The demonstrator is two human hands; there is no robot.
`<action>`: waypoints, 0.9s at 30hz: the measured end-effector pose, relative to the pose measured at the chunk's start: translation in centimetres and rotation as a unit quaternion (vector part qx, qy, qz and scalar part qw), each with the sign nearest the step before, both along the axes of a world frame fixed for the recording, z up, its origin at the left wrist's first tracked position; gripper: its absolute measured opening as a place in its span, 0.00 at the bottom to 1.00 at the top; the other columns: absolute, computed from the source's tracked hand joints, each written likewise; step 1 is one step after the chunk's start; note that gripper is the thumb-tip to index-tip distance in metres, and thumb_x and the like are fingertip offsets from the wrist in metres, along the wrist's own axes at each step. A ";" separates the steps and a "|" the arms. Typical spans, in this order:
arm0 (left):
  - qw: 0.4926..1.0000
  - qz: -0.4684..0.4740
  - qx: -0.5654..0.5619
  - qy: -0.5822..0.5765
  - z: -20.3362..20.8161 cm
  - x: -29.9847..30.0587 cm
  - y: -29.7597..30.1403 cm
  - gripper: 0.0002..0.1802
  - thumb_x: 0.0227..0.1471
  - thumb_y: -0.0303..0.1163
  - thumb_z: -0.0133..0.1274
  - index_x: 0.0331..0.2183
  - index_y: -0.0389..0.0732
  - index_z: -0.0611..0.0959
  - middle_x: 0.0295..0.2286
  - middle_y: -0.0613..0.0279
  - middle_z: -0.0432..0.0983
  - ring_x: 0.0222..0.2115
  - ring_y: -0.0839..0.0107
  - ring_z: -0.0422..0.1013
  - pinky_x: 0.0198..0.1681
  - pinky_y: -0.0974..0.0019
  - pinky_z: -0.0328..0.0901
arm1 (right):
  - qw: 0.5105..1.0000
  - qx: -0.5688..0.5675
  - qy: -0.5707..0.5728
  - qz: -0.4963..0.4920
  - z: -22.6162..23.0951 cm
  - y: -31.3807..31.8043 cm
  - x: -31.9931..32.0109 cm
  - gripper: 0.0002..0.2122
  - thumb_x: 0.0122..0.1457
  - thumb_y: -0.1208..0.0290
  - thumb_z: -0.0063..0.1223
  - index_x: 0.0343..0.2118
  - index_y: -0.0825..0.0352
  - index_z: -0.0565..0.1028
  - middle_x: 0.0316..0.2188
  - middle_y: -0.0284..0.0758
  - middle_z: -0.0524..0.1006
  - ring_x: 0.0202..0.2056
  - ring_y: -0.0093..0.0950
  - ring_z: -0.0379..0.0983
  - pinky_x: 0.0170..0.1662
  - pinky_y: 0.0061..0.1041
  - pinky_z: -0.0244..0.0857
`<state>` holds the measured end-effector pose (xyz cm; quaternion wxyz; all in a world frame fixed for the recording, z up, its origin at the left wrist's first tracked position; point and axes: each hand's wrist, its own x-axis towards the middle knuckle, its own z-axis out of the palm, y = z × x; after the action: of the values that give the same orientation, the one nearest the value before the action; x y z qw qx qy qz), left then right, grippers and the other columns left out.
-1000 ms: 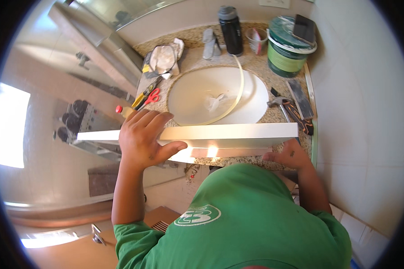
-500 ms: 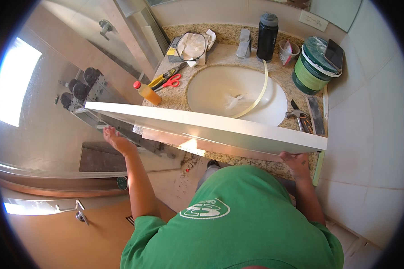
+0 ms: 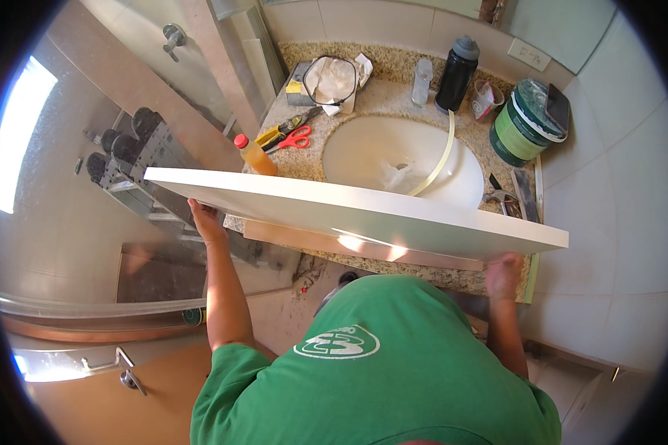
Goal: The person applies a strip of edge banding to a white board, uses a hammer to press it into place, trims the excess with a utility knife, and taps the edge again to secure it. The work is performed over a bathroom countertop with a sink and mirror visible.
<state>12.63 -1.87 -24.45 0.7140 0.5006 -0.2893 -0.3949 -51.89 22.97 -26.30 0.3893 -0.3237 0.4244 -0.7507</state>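
Note:
A long white board (image 3: 349, 215), tilted on edge, spans the front of the granite counter and the near side of the sink. Close to its left end, my left hand (image 3: 208, 221) grips the lower edge, with some fingers hidden behind it. My right hand (image 3: 505, 274) is closed at the bottom edge near the right end, fingertips out of sight under the board. A copper-toned strip (image 3: 423, 255) runs below the board along the counter front. Light glints off the board's near face.
Around the white sink (image 3: 349, 152) are red scissors (image 3: 297, 138), a red-capped bottle (image 3: 255, 156), a black bottle (image 3: 457, 74) and a green bucket (image 3: 519, 130) with a phone (image 3: 557, 110) on top. A hammer (image 3: 503, 199) lies at right. A folded ladder (image 3: 145, 167) shows behind glass at left.
My left hand has come up from beside the board to its left end and taken hold. The board's right end has shifted right, my right hand along with it.

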 end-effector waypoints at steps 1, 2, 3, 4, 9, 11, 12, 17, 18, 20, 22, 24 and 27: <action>1.000 -0.022 -0.002 0.015 0.0 0.2 -0.4 0.45 0.66 0.67 0.40 0.69 0.42 0.62 0.66 0.58 0.61 0.65 0.61 0.59 0.67 0.56 0.51 | 1.000 -0.005 -0.008 -0.006 -0.3 -0.2 -0.2 0.23 0.54 0.46 0.71 0.37 0.60 0.73 0.46 0.30 0.76 0.54 0.29 0.69 0.64 0.36 0.57; 0.999 -0.031 -0.007 0.026 0.0 0.2 -0.7 0.46 0.65 0.68 0.41 0.69 0.42 0.61 0.67 0.57 0.59 0.66 0.61 0.57 0.68 0.55 0.50 | 0.999 -0.016 -0.024 -0.012 -0.5 -0.5 -0.5 0.25 0.53 0.46 0.71 0.39 0.62 0.74 0.47 0.30 0.76 0.54 0.29 0.69 0.63 0.36 0.58; 0.999 -0.038 -0.018 0.034 0.0 0.1 -1.1 0.48 0.65 0.69 0.41 0.69 0.42 0.59 0.68 0.57 0.57 0.67 0.60 0.56 0.69 0.55 0.48 | 0.999 -0.045 -0.010 -0.012 -0.5 -0.7 -0.6 0.25 0.54 0.45 0.71 0.40 0.62 0.74 0.48 0.31 0.76 0.54 0.29 0.69 0.63 0.35 0.58; 0.998 -0.045 -0.014 0.035 0.1 0.0 -1.4 0.49 0.64 0.69 0.41 0.70 0.42 0.59 0.68 0.57 0.56 0.67 0.60 0.54 0.70 0.54 0.47 | 0.999 -0.017 -0.037 -0.028 -0.4 -1.0 -0.6 0.26 0.54 0.45 0.70 0.42 0.63 0.74 0.49 0.31 0.77 0.55 0.29 0.69 0.63 0.35 0.58; 0.997 -0.073 -0.035 0.019 1.7 -0.9 -1.4 0.50 0.64 0.70 0.40 0.70 0.42 0.57 0.69 0.57 0.54 0.69 0.59 0.51 0.71 0.55 0.44 | 0.997 -0.003 0.003 -0.080 4.5 -1.1 0.4 0.29 0.58 0.43 0.65 0.49 0.66 0.74 0.55 0.35 0.75 0.59 0.32 0.67 0.66 0.38 0.57; 0.996 -0.083 -0.015 0.025 2.8 -1.1 -0.5 0.53 0.62 0.72 0.42 0.69 0.39 0.58 0.69 0.54 0.54 0.69 0.59 0.51 0.71 0.56 0.45 | 0.991 0.020 0.012 -0.129 7.5 -0.1 0.6 0.32 0.60 0.43 0.63 0.54 0.68 0.72 0.56 0.35 0.75 0.61 0.33 0.66 0.66 0.38 0.56; 0.996 -0.083 0.001 0.022 3.5 -1.3 0.0 0.54 0.61 0.72 0.43 0.69 0.38 0.58 0.69 0.53 0.54 0.69 0.59 0.51 0.71 0.56 0.45 | 0.987 0.021 0.041 -0.155 9.1 0.3 0.5 0.33 0.61 0.43 0.62 0.57 0.70 0.72 0.57 0.36 0.75 0.62 0.33 0.65 0.67 0.38 0.56; 0.990 -0.088 0.089 -0.062 6.5 -1.7 2.0 0.58 0.59 0.74 0.45 0.67 0.29 0.60 0.67 0.47 0.57 0.67 0.57 0.55 0.69 0.56 0.49 | 0.962 0.113 0.017 -0.248 13.2 1.9 1.4 0.35 0.63 0.43 0.60 0.59 0.73 0.70 0.57 0.37 0.74 0.60 0.31 0.67 0.65 0.36 0.58; 0.986 -0.080 0.118 -0.088 6.9 -1.7 2.3 0.57 0.59 0.72 0.46 0.65 0.26 0.64 0.64 0.47 0.62 0.64 0.58 0.59 0.67 0.58 0.53 | 0.953 0.138 0.004 -0.269 13.5 2.2 1.6 0.35 0.63 0.43 0.60 0.58 0.73 0.71 0.57 0.37 0.74 0.59 0.30 0.67 0.65 0.35 0.59; 0.975 -0.095 0.158 -0.125 7.3 -1.8 3.3 0.54 0.61 0.70 0.48 0.63 0.26 0.67 0.61 0.48 0.66 0.61 0.59 0.63 0.65 0.58 0.56 | 0.944 0.193 0.063 -0.258 13.3 2.6 2.3 0.34 0.63 0.43 0.60 0.57 0.73 0.73 0.55 0.37 0.75 0.56 0.27 0.68 0.63 0.32 0.59; 0.970 -0.114 0.169 -0.131 7.3 -2.0 4.4 0.48 0.62 0.65 0.51 0.59 0.26 0.73 0.55 0.50 0.73 0.56 0.62 0.68 0.61 0.59 0.60 | 0.928 0.243 0.105 -0.262 12.5 3.0 2.9 0.33 0.63 0.43 0.60 0.54 0.74 0.75 0.52 0.36 0.77 0.53 0.26 0.69 0.61 0.30 0.60; 0.963 -0.110 0.199 -0.147 6.9 -2.3 5.6 0.44 0.63 0.63 0.52 0.56 0.27 0.76 0.52 0.51 0.75 0.53 0.64 0.69 0.59 0.61 0.62 | 0.913 0.266 0.145 -0.272 11.2 3.1 3.2 0.31 0.63 0.43 0.60 0.51 0.73 0.77 0.48 0.35 0.78 0.51 0.25 0.69 0.58 0.28 0.62; 0.956 -0.135 0.207 -0.158 6.3 -2.4 7.6 0.37 0.63 0.59 0.55 0.50 0.29 0.81 0.46 0.54 0.78 0.47 0.67 0.73 0.53 0.63 0.66 | 0.905 0.337 0.136 -0.223 9.7 3.5 3.0 0.30 0.63 0.44 0.61 0.48 0.73 0.79 0.46 0.36 0.79 0.49 0.25 0.70 0.57 0.27 0.63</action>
<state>10.26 5.75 -18.12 0.4799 0.6501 -0.3749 -0.4545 -48.91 26.47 -16.59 0.2360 -0.1695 0.7620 -0.5788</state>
